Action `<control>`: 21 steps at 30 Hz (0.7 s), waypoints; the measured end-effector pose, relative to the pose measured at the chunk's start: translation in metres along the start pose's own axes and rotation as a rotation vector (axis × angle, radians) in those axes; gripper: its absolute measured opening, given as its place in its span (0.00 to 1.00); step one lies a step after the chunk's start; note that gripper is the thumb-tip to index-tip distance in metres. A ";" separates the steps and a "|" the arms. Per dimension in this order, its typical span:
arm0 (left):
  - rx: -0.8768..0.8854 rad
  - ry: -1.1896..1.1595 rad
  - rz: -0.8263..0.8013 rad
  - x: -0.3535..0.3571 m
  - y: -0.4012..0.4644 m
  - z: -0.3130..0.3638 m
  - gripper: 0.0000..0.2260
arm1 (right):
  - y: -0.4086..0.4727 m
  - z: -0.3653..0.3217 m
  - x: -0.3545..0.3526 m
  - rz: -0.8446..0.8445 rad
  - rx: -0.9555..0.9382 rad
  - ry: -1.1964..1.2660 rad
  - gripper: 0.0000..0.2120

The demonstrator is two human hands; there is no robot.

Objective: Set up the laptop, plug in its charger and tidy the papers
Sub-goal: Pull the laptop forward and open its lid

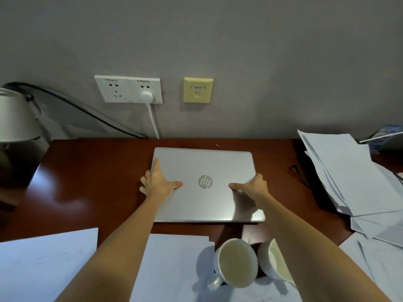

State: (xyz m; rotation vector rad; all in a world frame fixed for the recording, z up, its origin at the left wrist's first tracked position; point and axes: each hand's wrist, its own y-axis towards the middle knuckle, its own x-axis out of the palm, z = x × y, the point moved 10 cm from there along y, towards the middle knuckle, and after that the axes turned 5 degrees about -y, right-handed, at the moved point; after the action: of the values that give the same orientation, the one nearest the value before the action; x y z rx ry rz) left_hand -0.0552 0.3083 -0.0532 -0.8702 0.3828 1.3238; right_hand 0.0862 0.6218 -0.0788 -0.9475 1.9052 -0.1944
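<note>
A closed silver laptop (205, 203) lies flat in the middle of the dark red desk (91, 175), its logo upside down to me. My left hand (158, 180) grips its left edge, thumb on the lid. My right hand (253, 185) grips the right edge the same way. Loose white papers lie in a messy pile at the right (349, 177), on the near left (43, 264) and in front of me (174, 269). A black charger cable (297, 173) pokes out beside the right pile. A white double wall socket (128, 89) has one white plug (146, 96) in it.
Two white cups (236, 262) stand side by side on the near papers, under my right forearm. A grey lamp (15, 116) stands at the far left. A yellow network wall plate (198, 90) sits right of the socket. A white cord hangs from the plug.
</note>
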 end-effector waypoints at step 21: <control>-0.072 -0.020 0.078 0.003 -0.015 -0.020 0.49 | -0.002 -0.002 0.008 0.093 0.028 -0.181 0.54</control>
State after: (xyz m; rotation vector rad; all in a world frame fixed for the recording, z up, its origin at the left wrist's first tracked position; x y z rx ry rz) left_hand -0.0362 0.2959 -0.0632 -0.9093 0.3582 1.4249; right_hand 0.0839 0.6149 -0.0823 -0.8274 1.7707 -0.0776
